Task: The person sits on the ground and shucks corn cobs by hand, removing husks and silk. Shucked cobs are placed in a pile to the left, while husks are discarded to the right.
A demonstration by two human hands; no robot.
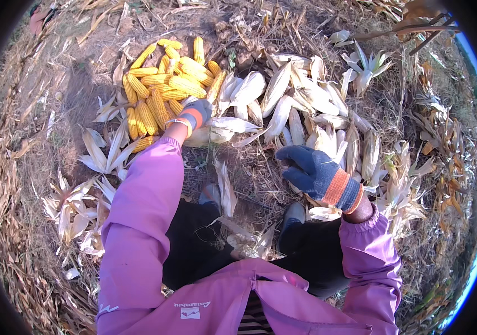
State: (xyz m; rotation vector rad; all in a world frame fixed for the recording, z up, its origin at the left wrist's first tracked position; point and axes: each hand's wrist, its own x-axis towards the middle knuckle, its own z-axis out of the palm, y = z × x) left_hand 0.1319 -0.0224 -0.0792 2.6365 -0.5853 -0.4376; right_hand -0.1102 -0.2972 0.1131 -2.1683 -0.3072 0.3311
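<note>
My left hand [196,113], in a dark knit-cuffed glove, is at the right edge of a pile of bare yellow corn cobs [159,86]. Its fingers point away from me and are mostly hidden, so I cannot tell whether they grip anything. Just beside its wrist lies an ear in pale husk [215,133]. My right hand [309,171], gloved alike, hovers with fingers apart and nothing visible in them. It is at the near edge of a heap of corn ears in dry husks [305,100].
Emptied husks [106,150] lie left of the cobs, with more husks [69,211] nearer me. My shoes [294,215] stand on straw-strewn soil, with a loose husk [225,188] between them. Dry stalks [427,29] jut in at the upper right.
</note>
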